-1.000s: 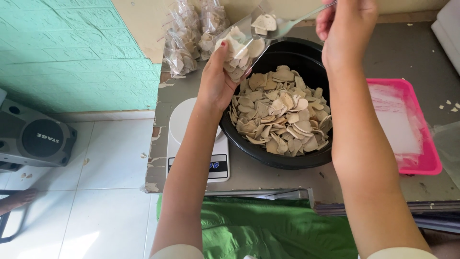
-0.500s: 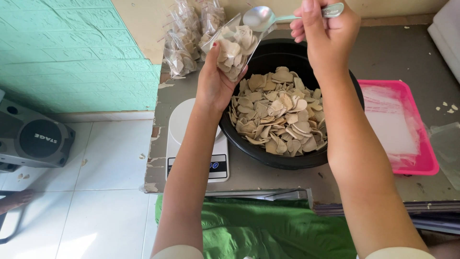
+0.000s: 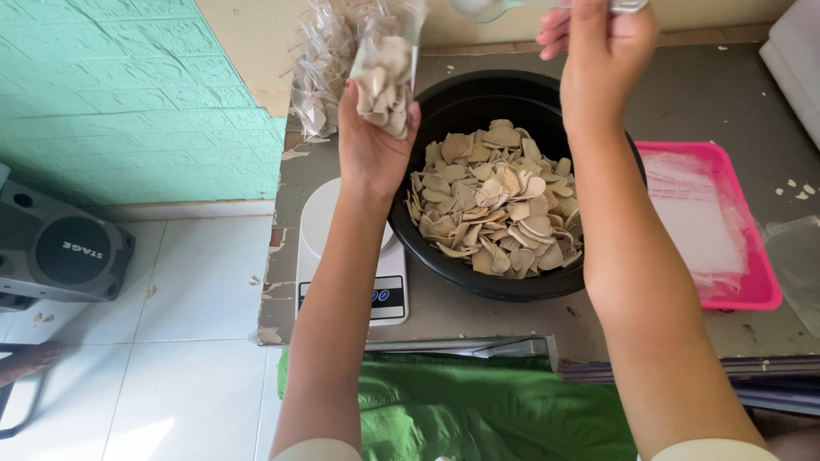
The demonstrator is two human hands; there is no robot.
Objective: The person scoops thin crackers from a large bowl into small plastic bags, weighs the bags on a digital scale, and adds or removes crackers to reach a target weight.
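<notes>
Now the left hand (image 3: pixel 373 145) grips a chip-filled bag (image 3: pixel 384 81) upright; the right hand (image 3: pixel 602 60) clasps a spoon (image 3: pixel 487 8).

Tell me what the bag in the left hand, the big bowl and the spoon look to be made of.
Bag: thin clear plastic film, glossy, chips visible through it. Bowl: likely black plastic, smooth with a dull sheen. Spoon: probably polished metal, silvery and reflective, though mostly cut off by the frame.

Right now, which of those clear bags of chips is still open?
The bag in the left hand, the held bag: its top gapes, raised beside the black bowl. The other bags lie closed at the wall.
</notes>
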